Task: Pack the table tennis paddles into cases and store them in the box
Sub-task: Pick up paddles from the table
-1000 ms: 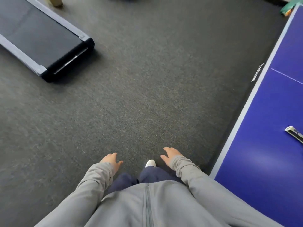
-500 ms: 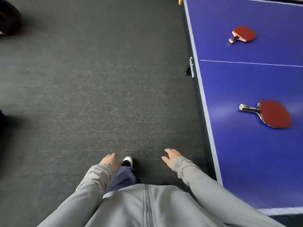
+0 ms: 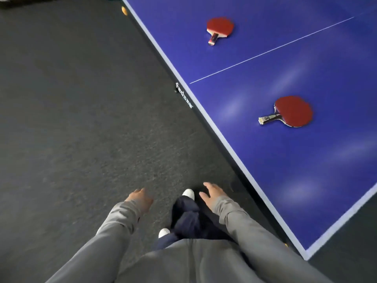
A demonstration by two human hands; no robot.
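Nothing is packed yet — both paddles point(image 3: 291, 111) point(image 3: 219, 27) lie uncased on the table point(image 3: 265, 180); left hand point(image 3: 140, 198) and right hand point(image 3: 212, 194) are kept relaxed, empty.

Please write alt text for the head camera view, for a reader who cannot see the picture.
Two red table tennis paddles, the near paddle and the far paddle, lie apart on a blue table at the right. A person in grey sleeves stands beside it on dark carpet, the left hand and right hand open, holding nothing.
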